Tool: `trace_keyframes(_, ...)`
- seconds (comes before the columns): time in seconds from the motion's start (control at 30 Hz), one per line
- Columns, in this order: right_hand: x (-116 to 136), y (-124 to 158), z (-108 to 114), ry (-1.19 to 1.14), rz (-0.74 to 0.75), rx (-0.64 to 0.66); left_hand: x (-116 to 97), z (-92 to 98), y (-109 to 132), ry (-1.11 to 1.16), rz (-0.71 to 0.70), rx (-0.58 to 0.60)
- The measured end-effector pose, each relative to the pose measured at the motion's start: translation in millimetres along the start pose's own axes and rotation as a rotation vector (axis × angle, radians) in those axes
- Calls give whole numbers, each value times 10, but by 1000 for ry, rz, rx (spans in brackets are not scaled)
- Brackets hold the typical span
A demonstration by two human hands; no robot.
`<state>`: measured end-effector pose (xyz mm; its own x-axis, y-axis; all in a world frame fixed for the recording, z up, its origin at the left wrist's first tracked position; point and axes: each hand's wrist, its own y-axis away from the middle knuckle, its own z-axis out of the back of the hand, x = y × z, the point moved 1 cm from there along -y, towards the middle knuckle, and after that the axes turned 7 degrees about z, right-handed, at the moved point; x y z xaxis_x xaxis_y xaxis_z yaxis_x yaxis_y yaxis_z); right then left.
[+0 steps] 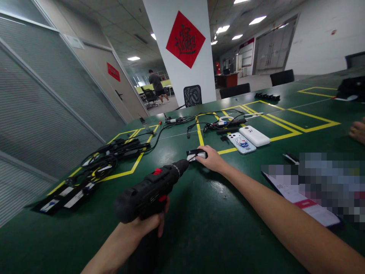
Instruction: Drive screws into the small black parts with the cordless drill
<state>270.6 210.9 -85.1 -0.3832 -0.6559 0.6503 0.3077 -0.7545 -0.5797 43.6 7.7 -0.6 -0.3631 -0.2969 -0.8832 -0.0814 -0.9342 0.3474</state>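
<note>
My left hand [152, 223] is wrapped round the handle of a black cordless drill [149, 188] with red buttons. The drill points away from me, its bit reaching a small black and silver-white block [193, 155]. Whether the bit touches the block or only overlaps it in view, I cannot tell. My right hand [210, 159] grips the block's right end between fingers and thumb, low over the green table [182, 213]. The fingers hide part of the block.
Cables and black adapters [125, 148] lie in a heap at left. Beyond my right hand are a phone [242, 142], a white power bank [254, 136] and more cables. A calendar-like card [308, 201] lies at right, near another person's hand [357, 131]. Yellow tape marks the table.
</note>
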Motion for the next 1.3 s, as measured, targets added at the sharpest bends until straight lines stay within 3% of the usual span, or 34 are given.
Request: trace_keyframes(1.3,-9,-3,-2,-1,-11,11,-112,-134,-25,-12,-20,-101)
